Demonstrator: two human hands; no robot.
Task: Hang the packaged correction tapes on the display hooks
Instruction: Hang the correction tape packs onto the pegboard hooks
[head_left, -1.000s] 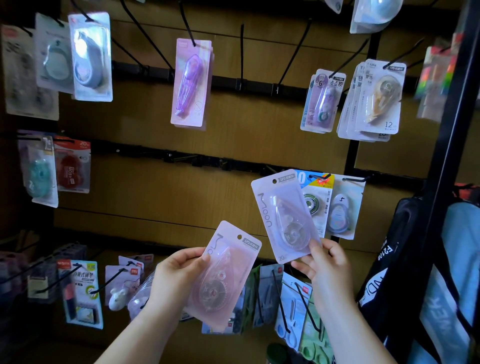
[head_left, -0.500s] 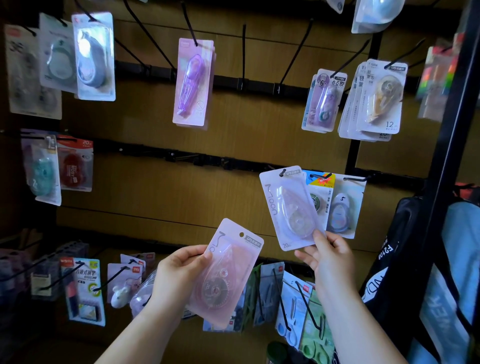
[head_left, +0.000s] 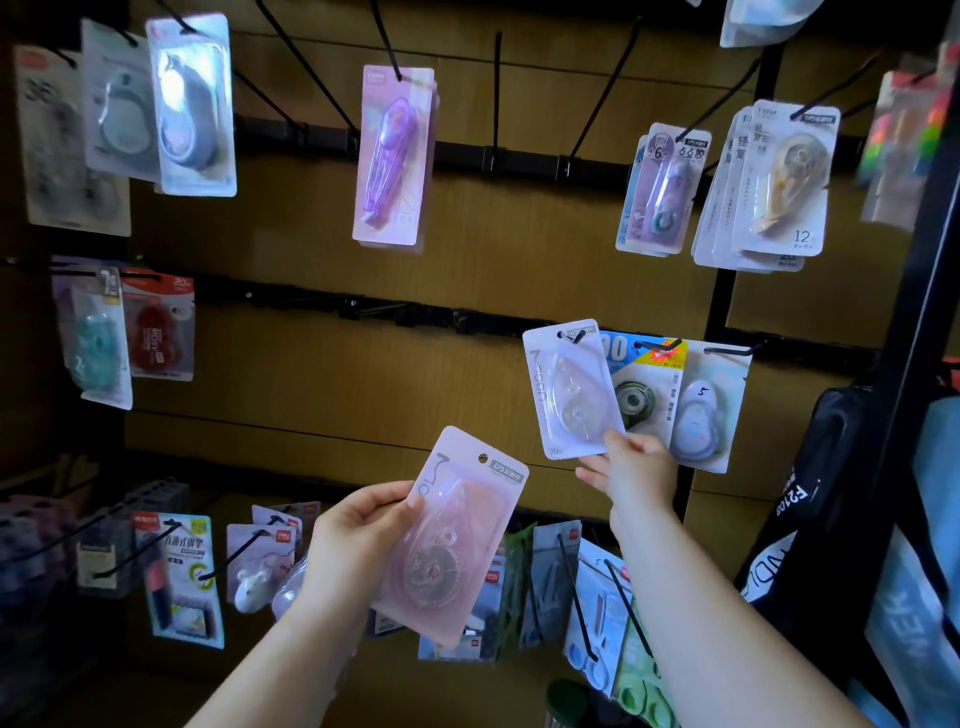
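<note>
My left hand (head_left: 358, 540) grips a pink packaged correction tape (head_left: 457, 535) by its left edge, tilted, low in the middle of the view. My right hand (head_left: 634, 467) pinches the bottom corner of a pale lilac packaged correction tape (head_left: 569, 389). That pack's hole sits on a black display hook (head_left: 574, 336) of the middle rail. Beside it to the right hang a blue-and-yellow pack (head_left: 644, 379) and a pale blue pack (head_left: 711, 410) on their own hooks.
Bare black hooks (head_left: 496, 98) stick out of the top rail. More packs hang at the upper left (head_left: 192, 104), top centre (head_left: 395, 156) and upper right (head_left: 784, 182). Scissors and glue packs (head_left: 182, 577) fill the low row. A black bag (head_left: 821, 509) hangs at the right.
My right hand has raised the lilac pack up and right until its hole went onto the middle-rail hook. My left hand has kept the pink pack nearly still.
</note>
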